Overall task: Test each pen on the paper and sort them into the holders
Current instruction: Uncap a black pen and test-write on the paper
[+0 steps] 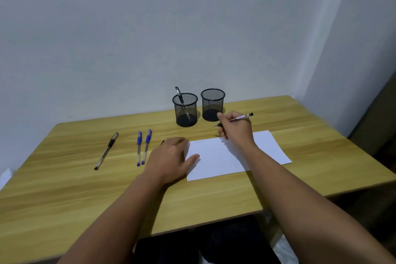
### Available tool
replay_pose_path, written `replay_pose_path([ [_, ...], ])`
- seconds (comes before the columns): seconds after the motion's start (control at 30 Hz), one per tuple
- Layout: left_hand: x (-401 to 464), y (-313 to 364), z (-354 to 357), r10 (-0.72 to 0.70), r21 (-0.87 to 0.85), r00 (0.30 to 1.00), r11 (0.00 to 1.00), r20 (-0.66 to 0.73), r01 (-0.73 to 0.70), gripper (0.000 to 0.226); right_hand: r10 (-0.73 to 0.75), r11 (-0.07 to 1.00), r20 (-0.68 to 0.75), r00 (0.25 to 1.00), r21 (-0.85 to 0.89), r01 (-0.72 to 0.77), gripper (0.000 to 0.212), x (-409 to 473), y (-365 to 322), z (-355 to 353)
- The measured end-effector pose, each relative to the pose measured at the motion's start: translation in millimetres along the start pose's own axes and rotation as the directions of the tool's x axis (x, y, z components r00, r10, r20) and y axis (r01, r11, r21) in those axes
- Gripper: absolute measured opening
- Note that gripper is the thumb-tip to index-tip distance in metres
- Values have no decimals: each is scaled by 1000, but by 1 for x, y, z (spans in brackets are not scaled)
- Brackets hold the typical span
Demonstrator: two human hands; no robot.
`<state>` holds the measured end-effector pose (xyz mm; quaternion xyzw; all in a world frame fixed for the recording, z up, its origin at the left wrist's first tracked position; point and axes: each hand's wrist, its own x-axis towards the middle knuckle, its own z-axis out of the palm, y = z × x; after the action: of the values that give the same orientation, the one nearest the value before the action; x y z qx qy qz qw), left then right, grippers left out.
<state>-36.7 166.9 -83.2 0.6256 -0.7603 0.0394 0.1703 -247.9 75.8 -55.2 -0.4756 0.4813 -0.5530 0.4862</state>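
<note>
While the right hand [234, 129] pinches a pen [241, 117] lifted just above the paper's [216, 156] far edge, near the empty holder [212, 104], testing looks done and dropping it in comes next; the left hand [169, 161] lies flat, thumb touching the paper.

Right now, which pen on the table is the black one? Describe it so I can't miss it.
On the wooden table, look left of the paper. Past the two blue-capped pens, the black-grip pen lies alone, farthest left, angled diagonally.
</note>
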Motion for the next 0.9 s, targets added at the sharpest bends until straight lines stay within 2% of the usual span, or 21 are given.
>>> replay_pose_path([
  [0.1,-5,0,1,1,18,1000,1000,28,-1,70,29,998,38,999,-63,-27,34,2,4,5],
  [0.27,-10,1,6,3,6,1000,1000,-17,-3,66,45,993,98,994,-110,-34,47,2,30,9],
  [0.47,-13,-3,7,-38,-74,994,996,98,46,89,-15,988,122,992,-151,34,44,0,38,7],
  [0.57,-16,-2,10,-53,-90,995,994,82,60,90,-22,986,102,995,-163,38,39,0,42,5],
  [0.9,-16,-4,12,-49,-114,996,992,77,57,92,-46,979,161,986,-188,77,43,1,43,6],
])
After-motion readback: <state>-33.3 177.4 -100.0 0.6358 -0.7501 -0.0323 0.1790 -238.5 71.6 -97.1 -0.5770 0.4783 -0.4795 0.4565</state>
